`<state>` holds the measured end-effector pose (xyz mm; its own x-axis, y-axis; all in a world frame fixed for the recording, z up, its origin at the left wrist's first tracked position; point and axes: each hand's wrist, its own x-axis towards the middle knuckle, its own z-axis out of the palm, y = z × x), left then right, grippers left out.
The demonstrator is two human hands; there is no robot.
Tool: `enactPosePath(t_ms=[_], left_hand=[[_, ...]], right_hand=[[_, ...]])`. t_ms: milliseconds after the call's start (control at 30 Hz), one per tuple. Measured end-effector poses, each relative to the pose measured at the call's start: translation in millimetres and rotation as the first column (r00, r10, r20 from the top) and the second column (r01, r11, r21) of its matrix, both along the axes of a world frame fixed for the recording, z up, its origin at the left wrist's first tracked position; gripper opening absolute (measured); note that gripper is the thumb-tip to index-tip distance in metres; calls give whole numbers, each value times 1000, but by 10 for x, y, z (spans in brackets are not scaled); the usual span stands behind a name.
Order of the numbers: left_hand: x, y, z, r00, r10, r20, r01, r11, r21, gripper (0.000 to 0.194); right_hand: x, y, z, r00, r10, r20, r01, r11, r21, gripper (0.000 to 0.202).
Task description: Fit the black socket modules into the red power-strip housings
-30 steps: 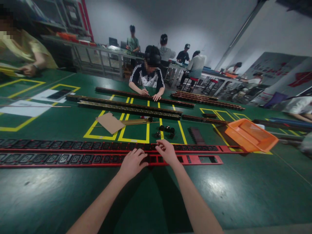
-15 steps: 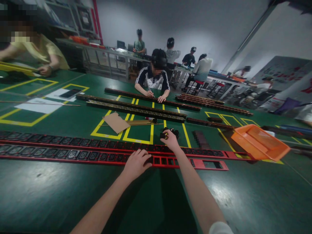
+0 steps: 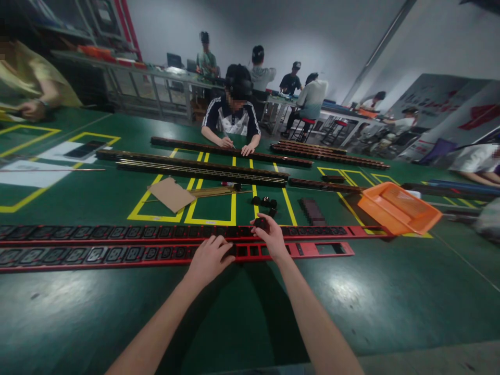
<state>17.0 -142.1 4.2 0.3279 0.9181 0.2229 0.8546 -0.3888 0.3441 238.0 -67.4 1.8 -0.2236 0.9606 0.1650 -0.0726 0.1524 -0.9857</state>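
Observation:
Two long red power strip housings (image 3: 250,252) lie side by side across the table in front of me, their left parts lined with black sockets (image 3: 96,254). My left hand (image 3: 211,262) rests on the nearer housing, thumb and fingers curled around a black socket at the edge of the filled row. To its right, the nearer housing has several uncovered square openings. My right hand (image 3: 271,238) pinches a small black socket (image 3: 261,224) above the far housing. Just beyond it lie several loose black sockets (image 3: 265,201).
Beyond are a cardboard piece (image 3: 171,195), long dark bars (image 3: 203,171), a dark brown block (image 3: 312,212) and an orange bin (image 3: 398,209) at the right. A co-worker (image 3: 232,117) sits across the table, pen in hand. Another person (image 3: 39,88) is at the left.
My right hand has come back from the loose sockets toward the housings, carrying a black socket. My left hand stays on the nearer housing. The whole view has shifted slightly.

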Motion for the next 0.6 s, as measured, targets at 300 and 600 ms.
enactPosePath(t_ms=[300,600], left_hand=[[65,-75,-5,997,42,-59,-39,997,66,29],[58,-69,-6,999,36,-38,-34,998,55,30]], right_hand=[[51,-21,-197,987,-153,37,154,988,-16,47],[17,-58,-150,995,-93,-31,92,996,-19,43]])
